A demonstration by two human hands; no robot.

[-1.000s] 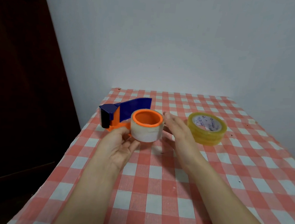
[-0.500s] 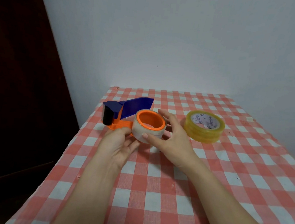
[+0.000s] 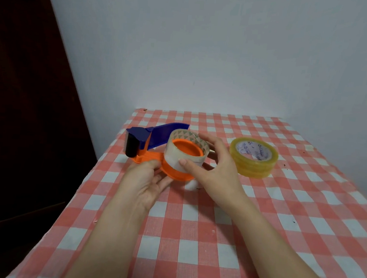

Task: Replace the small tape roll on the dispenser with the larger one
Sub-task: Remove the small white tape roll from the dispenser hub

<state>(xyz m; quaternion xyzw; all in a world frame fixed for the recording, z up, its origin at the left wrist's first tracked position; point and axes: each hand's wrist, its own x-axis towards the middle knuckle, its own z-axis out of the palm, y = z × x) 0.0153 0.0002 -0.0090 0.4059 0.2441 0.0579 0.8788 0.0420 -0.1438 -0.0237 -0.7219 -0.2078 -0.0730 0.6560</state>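
An orange and blue tape dispenser [image 3: 146,144] lies on the checked tablecloth [image 3: 191,239]. My left hand [image 3: 145,180] pinches its orange base from below. The small clear tape roll [image 3: 176,158] sits tilted, lifted partway up off the orange hub [image 3: 187,150], so a band of orange shows beneath it. My right hand [image 3: 211,165] grips this roll, thumb on its near side and fingers over its far rim. The larger yellowish tape roll [image 3: 253,158] lies flat to the right, just beyond my right hand and apart from it.
The table's left edge [image 3: 80,192] drops off beside a dark wooden door [image 3: 19,124]. A pale wall [image 3: 208,52] stands right behind the table's far edge. Checked cloth stretches to the right of the yellowish roll and in front of my arms.
My right hand closed around the small roll and raised it partway off the orange hub, tilting it. My left hand kept its hold on the dispenser base.
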